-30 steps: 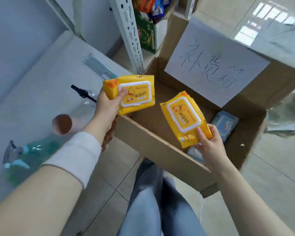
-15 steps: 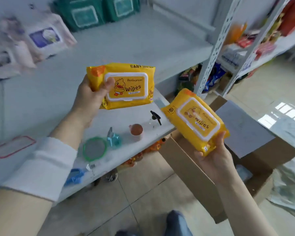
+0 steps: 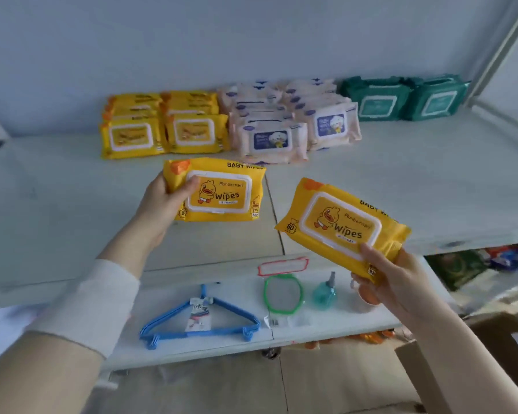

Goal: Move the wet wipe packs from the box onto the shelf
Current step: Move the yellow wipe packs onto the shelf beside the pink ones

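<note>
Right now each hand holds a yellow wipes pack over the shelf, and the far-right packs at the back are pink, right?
Not quite: the head view shows the far-right packs at the back are green; the pink packs sit mid-row. The left hand and right hand do each hold a yellow wipes pack over the shelf.

Box (image 3: 425, 375): was cut off at the lower right edge. Red-bordered label (image 3: 282, 266): print was too blurred to read. Goods (image 3: 461, 267) under the shelf (image 3: 431, 174): were blurred, kinds unclear.
</note>
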`<state>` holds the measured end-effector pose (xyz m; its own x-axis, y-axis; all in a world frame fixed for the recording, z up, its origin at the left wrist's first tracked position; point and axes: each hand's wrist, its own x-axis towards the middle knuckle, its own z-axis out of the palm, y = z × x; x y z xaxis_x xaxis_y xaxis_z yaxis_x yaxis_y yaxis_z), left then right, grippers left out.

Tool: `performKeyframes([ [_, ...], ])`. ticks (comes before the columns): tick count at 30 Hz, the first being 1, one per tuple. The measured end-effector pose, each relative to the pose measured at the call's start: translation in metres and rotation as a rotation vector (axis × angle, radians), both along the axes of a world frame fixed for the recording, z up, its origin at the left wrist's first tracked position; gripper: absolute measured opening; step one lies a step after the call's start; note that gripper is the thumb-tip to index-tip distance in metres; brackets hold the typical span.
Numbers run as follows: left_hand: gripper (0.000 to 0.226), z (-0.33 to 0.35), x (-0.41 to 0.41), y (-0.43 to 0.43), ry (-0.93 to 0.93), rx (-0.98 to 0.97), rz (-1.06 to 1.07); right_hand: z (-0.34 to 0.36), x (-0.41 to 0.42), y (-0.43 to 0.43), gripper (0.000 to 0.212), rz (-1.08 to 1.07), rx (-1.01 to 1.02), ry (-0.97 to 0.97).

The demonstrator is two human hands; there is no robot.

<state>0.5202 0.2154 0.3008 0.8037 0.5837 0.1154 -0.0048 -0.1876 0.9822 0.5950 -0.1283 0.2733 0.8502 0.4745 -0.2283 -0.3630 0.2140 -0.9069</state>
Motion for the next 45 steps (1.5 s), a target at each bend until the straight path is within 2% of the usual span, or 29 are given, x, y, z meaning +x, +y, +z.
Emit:
performKeyframes([
  [7, 0.014, -0.013, -0.003, 0.125, -0.002, -0.048, 0.178, 0.016, 0.065, 0.141, 0.034, 0.253, -0.115, -0.257],
  [14, 0.011, -0.029, 0.012, 0.217, 0.031, -0.045, 0.245, 0.006, 0.122, 0.282, 0.039, 0.312, -0.248, -0.314],
  [16, 0.012, -0.032, 0.022, 0.241, 0.067, -0.011, 0.231, 0.004, 0.132, 0.313, 0.040, 0.244, -0.362, -0.363],
  [19, 0.015, -0.034, 0.039, 0.271, 0.128, 0.068, 0.181, -0.001, 0.138, 0.343, 0.057, 0.071, -0.643, -0.613],
  [23, 0.015, -0.036, 0.055, 0.290, 0.181, 0.212, 0.192, -0.010, 0.131, 0.361, 0.067, -0.202, -0.755, -0.698],
  [27, 0.047, -0.034, 0.062, 0.284, 0.304, 0.413, 0.325, -0.009, 0.123, 0.370, 0.080, -0.326, -0.881, -0.830],
  [29, 0.065, -0.025, 0.062, 0.274, 0.357, 0.618, 0.399, -0.001, 0.121, 0.369, 0.085, -0.296, -0.997, -0.952],
  [31, 0.074, -0.012, 0.065, 0.257, 0.325, 0.827, 0.383, 0.008, 0.123, 0.362, 0.082, -0.216, -1.079, -1.053],
  [34, 0.064, 0.008, 0.088, 0.210, 0.311, 1.124, 0.173, 0.024, 0.131, 0.331, 0.064, -0.152, -1.172, -1.113],
  [37, 0.059, 0.027, 0.127, 0.132, 0.324, 1.366, -0.083, 0.035, 0.142, 0.264, 0.062, -0.058, -1.428, -1.146],
  [41, 0.048, 0.051, 0.176, -0.006, 0.285, 1.543, -0.273, 0.045, 0.150, 0.129, 0.063, -0.007, -1.712, -1.035],
  [45, 0.040, 0.055, 0.203, -0.172, 0.275, 1.595, -0.431, 0.047, 0.133, -0.029, 0.064, -0.050, -1.858, -0.837],
])
